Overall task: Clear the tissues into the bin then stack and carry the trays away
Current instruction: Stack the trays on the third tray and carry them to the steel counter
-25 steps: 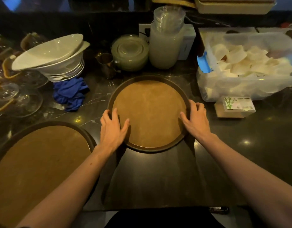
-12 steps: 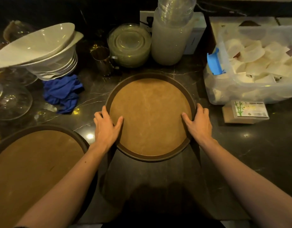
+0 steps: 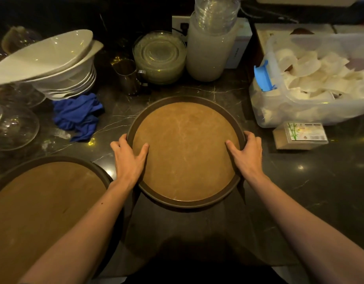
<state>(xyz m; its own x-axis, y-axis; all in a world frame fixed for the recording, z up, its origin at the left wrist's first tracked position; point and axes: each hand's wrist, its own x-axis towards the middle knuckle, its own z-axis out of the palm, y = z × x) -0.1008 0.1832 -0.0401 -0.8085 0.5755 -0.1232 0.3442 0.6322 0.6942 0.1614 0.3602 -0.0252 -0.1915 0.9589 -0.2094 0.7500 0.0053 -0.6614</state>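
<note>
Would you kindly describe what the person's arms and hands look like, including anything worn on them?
Both forearms are bare to the frame's edge, with no sleeves visible. The left hand and right hand wear no gloves, and no rings, watch or bracelets show. A small dark spot marks the left forearm.

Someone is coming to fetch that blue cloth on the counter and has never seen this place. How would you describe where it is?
Start at the dark marble counter and find the tilted stack of white bowls at its back left. The blue cloth lies crumpled just in front of that stack, left of the round tray held in both hands. It is the only soft, bright blue thing among glassware and crockery.
</note>
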